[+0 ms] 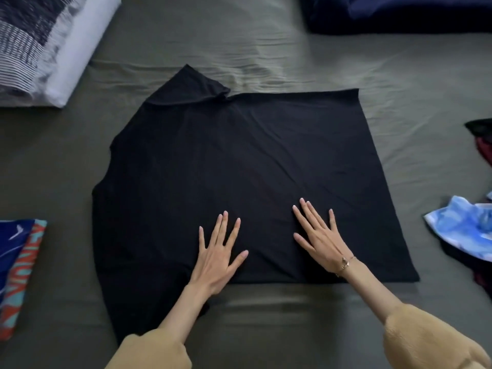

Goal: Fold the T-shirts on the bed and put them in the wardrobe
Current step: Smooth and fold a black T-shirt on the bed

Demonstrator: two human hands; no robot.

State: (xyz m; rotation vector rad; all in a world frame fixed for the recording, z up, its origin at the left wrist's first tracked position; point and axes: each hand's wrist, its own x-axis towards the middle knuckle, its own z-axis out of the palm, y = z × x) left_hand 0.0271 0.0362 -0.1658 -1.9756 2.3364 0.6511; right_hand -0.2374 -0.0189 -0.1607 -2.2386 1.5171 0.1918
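A black T-shirt [239, 155] lies spread flat on the grey-green bed sheet [292, 54], partly folded, with a sleeve sticking out at the far left. My left hand [217, 258] presses flat on the shirt near its front edge, fingers spread and straight. My right hand [320, 239], with a bracelet at the wrist, lies flat on the shirt just to the right of it, fingers straight. Neither hand grips the cloth.
A folded blue, orange and teal garment [18, 272] lies at the left edge. A blue-and-white garment [460, 230] and dark red clothes [483, 145] sit at the right. Rolled striped bedding [45, 41] is at far left, a navy cloth [399, 12] at far right.
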